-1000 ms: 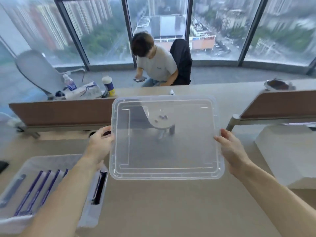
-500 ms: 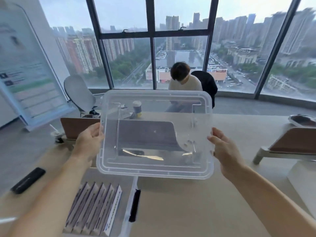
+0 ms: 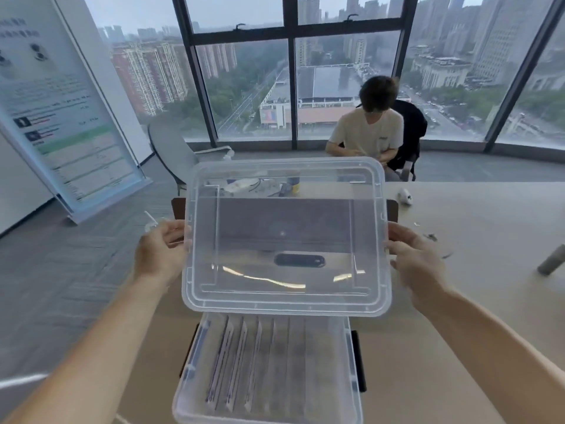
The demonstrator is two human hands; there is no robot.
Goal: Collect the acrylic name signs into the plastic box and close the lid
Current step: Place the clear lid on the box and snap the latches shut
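Lid (image 3: 284,240) clamped by its short edges in my left hand (image 3: 159,252) and right hand (image 3: 419,264), above the plastic box (image 3: 351,393); lowered skewed, it could catch on the upright name signs (image 3: 244,362).

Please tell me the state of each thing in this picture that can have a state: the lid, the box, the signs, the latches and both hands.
Lid: off the box, held in the air above its far end.
Box: open, on the table.
Name signs: inside the box, standing in a row.
Black latch: not fastened.
Left hand: gripping the lid's left edge.
Right hand: gripping the lid's right edge.
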